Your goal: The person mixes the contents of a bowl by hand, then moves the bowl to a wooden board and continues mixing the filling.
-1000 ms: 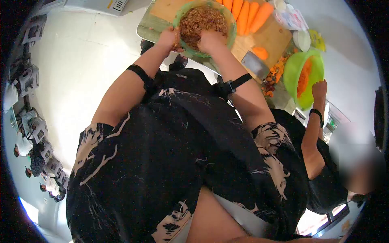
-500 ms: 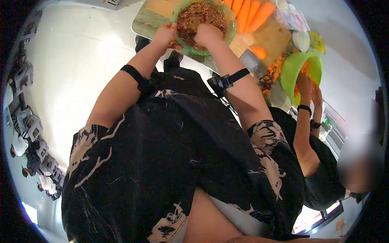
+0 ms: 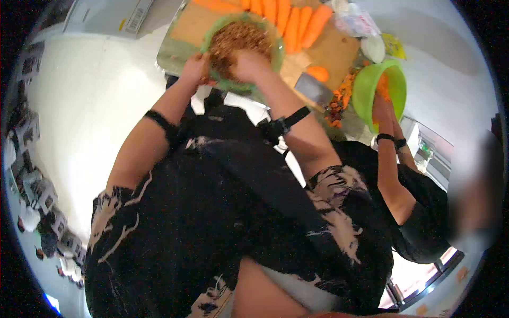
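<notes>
Since the earlier frame the whole view has swung, carrying the green bowl (image 3: 239,50) and both hands left and down from the top edge, while a co-worker's hands (image 3: 383,106) have gone into the lime bowl (image 3: 379,87) at the upper right. The left hand (image 3: 195,68) is clamped on the bowl's near rim and the right hand (image 3: 248,63) is dug into the brown minced mixture (image 3: 237,42), though its fingers are hidden, so their spread cannot be told. The bowl sits on the desk (image 3: 175,50) at the upper middle, touching the cutting board (image 3: 328,50) with its peeled carrots (image 3: 289,24); mixing well probably means holding the rim steady and folding from the edge inward so nothing spills over.
</notes>
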The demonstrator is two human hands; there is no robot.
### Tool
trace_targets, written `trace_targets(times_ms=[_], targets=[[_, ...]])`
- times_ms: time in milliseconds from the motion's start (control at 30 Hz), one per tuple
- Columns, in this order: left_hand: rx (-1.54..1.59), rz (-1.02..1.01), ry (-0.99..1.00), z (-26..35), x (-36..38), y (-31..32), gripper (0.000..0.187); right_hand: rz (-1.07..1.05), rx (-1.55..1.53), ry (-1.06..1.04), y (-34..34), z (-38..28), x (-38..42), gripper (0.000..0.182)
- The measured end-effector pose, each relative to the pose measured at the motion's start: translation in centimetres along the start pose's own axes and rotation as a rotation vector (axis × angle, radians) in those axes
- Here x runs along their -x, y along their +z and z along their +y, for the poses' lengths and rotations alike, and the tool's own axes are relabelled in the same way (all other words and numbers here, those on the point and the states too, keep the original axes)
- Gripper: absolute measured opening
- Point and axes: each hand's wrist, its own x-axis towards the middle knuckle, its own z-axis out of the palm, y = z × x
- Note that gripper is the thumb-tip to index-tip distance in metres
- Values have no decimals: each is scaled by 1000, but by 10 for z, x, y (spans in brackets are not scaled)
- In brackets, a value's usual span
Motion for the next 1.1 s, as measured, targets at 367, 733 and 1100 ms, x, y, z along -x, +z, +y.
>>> trace_targets(times_ms=[367, 733, 1100], targets=[[13, 75, -7, 7, 14, 8, 40, 35, -17, 210, -16, 8, 12, 39], [-787, -169, 571, -37, -28, -36, 40, 240, -36, 176, 2, 9, 16, 70], [-70, 46, -9, 23, 31, 4, 35, 576, -49, -74, 7, 13, -5, 56]])
